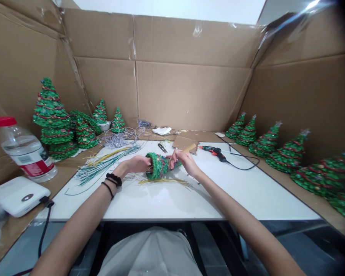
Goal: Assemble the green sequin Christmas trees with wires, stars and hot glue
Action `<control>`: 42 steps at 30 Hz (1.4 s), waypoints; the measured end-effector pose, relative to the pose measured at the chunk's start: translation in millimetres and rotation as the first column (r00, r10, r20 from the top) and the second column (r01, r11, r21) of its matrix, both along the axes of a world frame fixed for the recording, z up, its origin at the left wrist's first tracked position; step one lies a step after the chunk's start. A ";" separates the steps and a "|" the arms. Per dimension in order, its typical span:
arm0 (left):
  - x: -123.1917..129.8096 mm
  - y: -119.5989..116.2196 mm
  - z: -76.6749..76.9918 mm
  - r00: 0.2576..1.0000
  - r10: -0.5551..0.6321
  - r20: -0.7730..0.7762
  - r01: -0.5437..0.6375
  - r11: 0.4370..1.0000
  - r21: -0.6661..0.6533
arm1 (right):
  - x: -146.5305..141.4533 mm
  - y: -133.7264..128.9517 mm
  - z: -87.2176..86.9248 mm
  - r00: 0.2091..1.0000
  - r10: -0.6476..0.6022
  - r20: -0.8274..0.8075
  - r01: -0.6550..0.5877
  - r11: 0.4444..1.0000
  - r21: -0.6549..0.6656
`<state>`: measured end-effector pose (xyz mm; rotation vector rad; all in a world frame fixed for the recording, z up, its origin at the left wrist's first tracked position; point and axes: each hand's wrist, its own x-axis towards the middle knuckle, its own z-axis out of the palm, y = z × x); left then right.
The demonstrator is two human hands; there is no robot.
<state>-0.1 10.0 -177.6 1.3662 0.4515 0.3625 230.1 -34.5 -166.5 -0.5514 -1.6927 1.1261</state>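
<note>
- Green sequinned cone (pixel 158 165) lay on its side between my hands, just above the middle of the white board; red beaded bands ran round it, and its covered surface looked well advanced, though my fingers hid its ends, so I could not tell what was left there.
- My left hand (pixel 135 164) was closed around one end of the cone; my right hand (pixel 184 161) pinched a pale stick (pixel 189 148) against the other, fingers nearly shut.
- Loose yellow wires (pixel 163 182) lay just below the cone; bundles of green wires (pixel 103 169) fanned out to the left.
- Black scissors (pixel 162 147) and a hot glue gun (pixel 212 152) sat beyond my hands, with a cardboard scrap (pixel 184 143) between them.
- White board (pixel 247 199) topped a cardboard-covered bench (pixel 310 207); a coil of silver wire (pixel 119 138) lay at its far left corner.
- Finished sequinned trees (pixel 289 155) lined the right; larger ones (pixel 51 119) clustered on the left, near a plastic water bottle (pixel 24 149); cardboard walls (pixel 189 96) enclosed everything.
</note>
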 end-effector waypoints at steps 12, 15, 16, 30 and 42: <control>3.4 -11.3 3.7 1.000 -0.024 0.005 0.024 0.999 -0.021 | -5.9 -7.6 3.5 0.993 -0.091 0.072 0.088 0.995 0.035; 4.3 -12.2 2.2 1.000 -0.009 0.013 0.009 1.000 0.022 | -7.0 -7.4 0.9 0.989 -0.106 0.099 0.100 0.993 0.064; 5.0 -12.1 1.4 1.000 -0.002 0.022 0.002 0.999 0.035 | -7.1 -7.0 -0.2 0.987 -0.113 0.113 0.105 0.992 0.075; 8.2 -6.1 -4.2 0.973 0.202 0.109 -0.201 0.979 -0.021 | -11.8 0.0 -8.6 0.981 -0.189 0.052 0.185 0.980 0.075; 13.0 -6.4 -3.2 0.945 0.245 0.215 -0.231 0.969 -0.091 | -12.5 0.4 -15.6 0.991 -0.132 0.035 0.128 0.988 0.091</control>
